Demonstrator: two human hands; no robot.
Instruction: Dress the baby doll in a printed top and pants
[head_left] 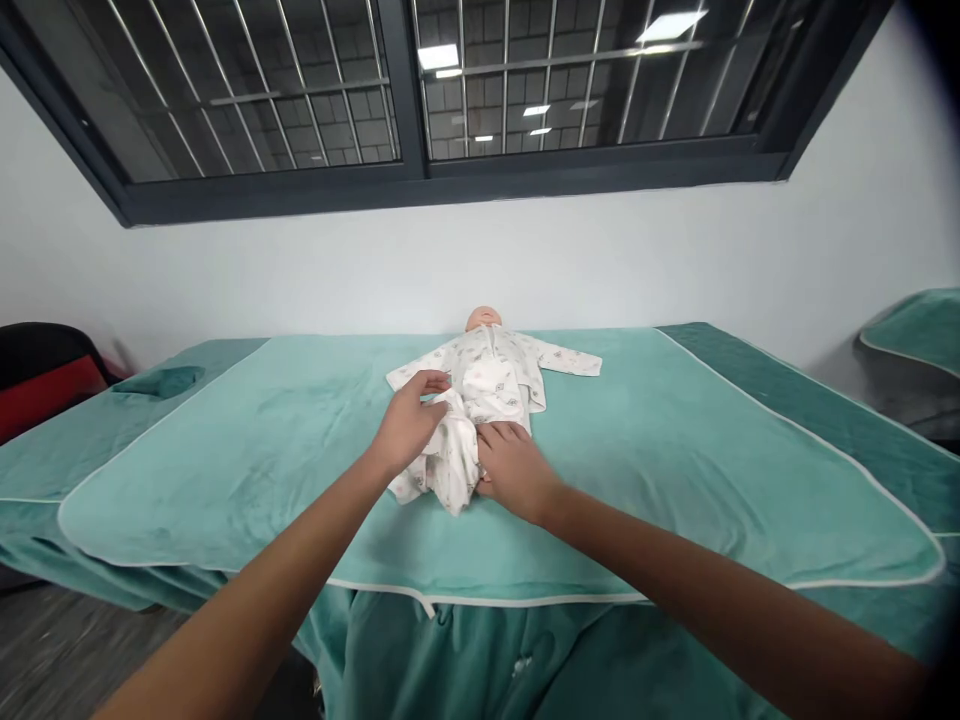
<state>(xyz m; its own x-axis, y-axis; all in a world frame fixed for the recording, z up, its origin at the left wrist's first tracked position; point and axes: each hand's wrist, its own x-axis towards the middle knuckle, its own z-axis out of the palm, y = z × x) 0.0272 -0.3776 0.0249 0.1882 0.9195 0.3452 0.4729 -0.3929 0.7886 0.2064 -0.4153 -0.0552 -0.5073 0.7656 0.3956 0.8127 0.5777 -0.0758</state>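
Observation:
A baby doll lies on its back with its head toward the wall. It wears a white printed long-sleeved top, sleeves spread to both sides. Bunched white printed pants lie over its lower body and legs, which are mostly hidden. My left hand is closed at the left edge of the pants, thumb and fingers pinching the cloth. Lower and to the right, my right hand curls around the pants near a leg; a little of the doll's foot seems to show under the fingers.
A green blanket with white piping covers the bed against the white wall. Above is a dark-framed barred window. At far left stands a red and black object; at far right, another green-covered surface.

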